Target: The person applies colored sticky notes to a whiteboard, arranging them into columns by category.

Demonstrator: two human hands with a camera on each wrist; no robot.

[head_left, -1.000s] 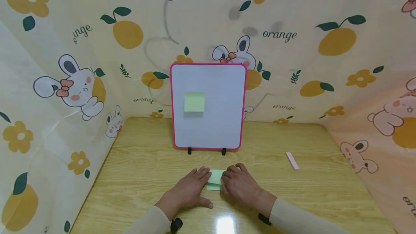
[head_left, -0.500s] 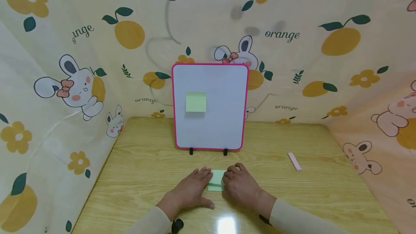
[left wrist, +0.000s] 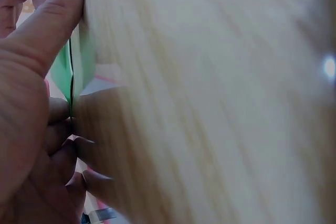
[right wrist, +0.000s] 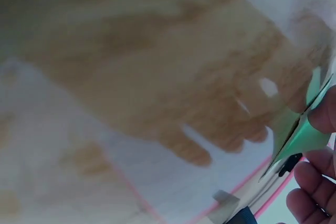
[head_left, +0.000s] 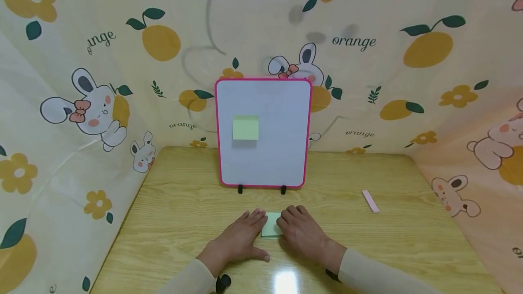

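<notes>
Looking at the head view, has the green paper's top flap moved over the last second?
Yes. The top flap has its near edge lower in the picture, farther from the whiteboard.

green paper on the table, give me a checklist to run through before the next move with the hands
1. Left hand on the green paper: ok, fingers over its left edge.
2. Right hand at the paper: ok, fingers curled at its right edge.
3. Right edge lined up: cannot tell, the right hand hides it in the head view.
4. Whiteboard upright: ok.
5. Green note on the board: ok, left of centre.
6. Pink strip apart from both hands: ok.
</notes>
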